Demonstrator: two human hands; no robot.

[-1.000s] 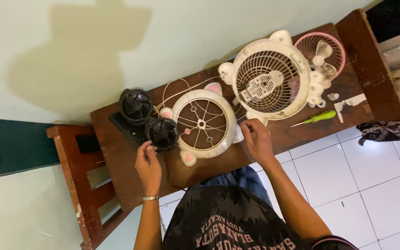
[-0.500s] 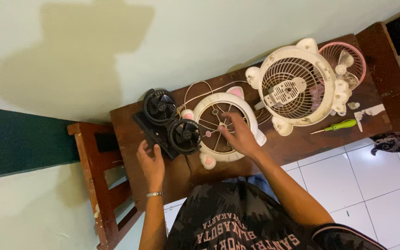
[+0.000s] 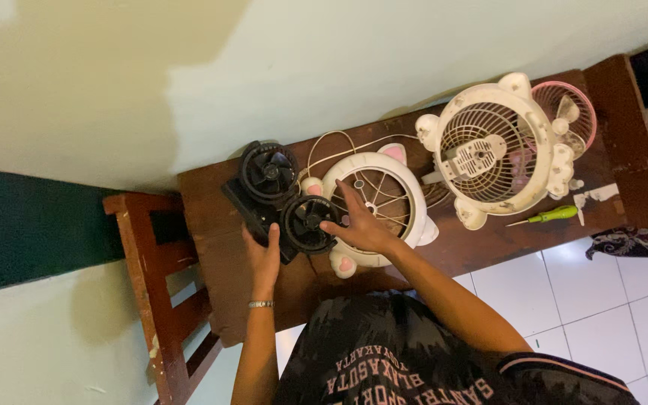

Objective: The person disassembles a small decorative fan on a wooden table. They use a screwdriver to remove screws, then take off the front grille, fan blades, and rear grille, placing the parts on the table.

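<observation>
A black twin fan unit (image 3: 279,196) with two round fans lies at the left of a brown wooden table (image 3: 489,240). My left hand (image 3: 264,255) grips its near edge from below. My right hand (image 3: 358,221) reaches across a white cat-eared fan grille (image 3: 395,187) and touches the right side of the nearer black fan. A thin white cord (image 3: 331,146) loops behind the grille.
A cream round fan body (image 3: 493,154) with a pink grille (image 3: 568,105) behind it sits at the table's right. A green-handled screwdriver (image 3: 549,215) lies near the front edge. A wooden chair frame (image 3: 148,277) stands at the left; white floor tiles (image 3: 601,307) are at the right.
My left hand has moved up and taken hold of the black twin fan unit. My right hand has slid left from the middle of the white grille to the nearer black fan.
</observation>
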